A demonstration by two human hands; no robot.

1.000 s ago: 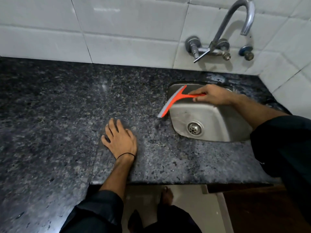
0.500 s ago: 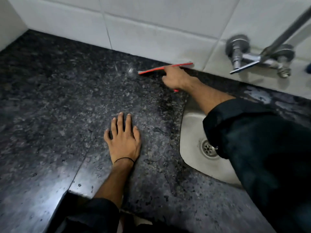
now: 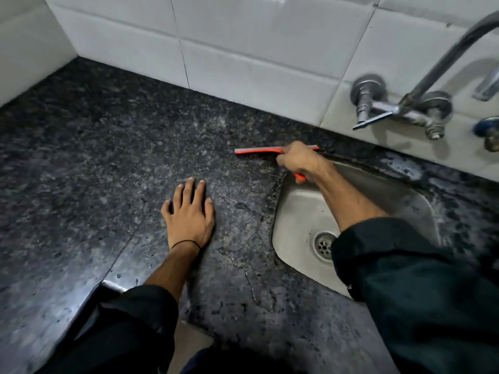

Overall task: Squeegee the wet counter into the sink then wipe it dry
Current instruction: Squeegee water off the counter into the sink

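1. The right hand (image 3: 297, 159) is closed around the orange handle of the squeegee (image 3: 256, 150); the handle's tip pokes out beneath the fist.
2. The blade runs left and right from the fist, lying on the dark granite counter (image 3: 108, 157) at the sink's far left corner.
3. Just below the fist, the steel sink (image 3: 299, 220) sits under the forearm.
4. Well left and nearer the body, the left hand (image 3: 190, 214) lies flat and open on the counter, fingers spread, holding nothing.
5. Beyond the fist to the right, the tap (image 3: 399, 109) is mounted on the white tiled wall (image 3: 243, 49).
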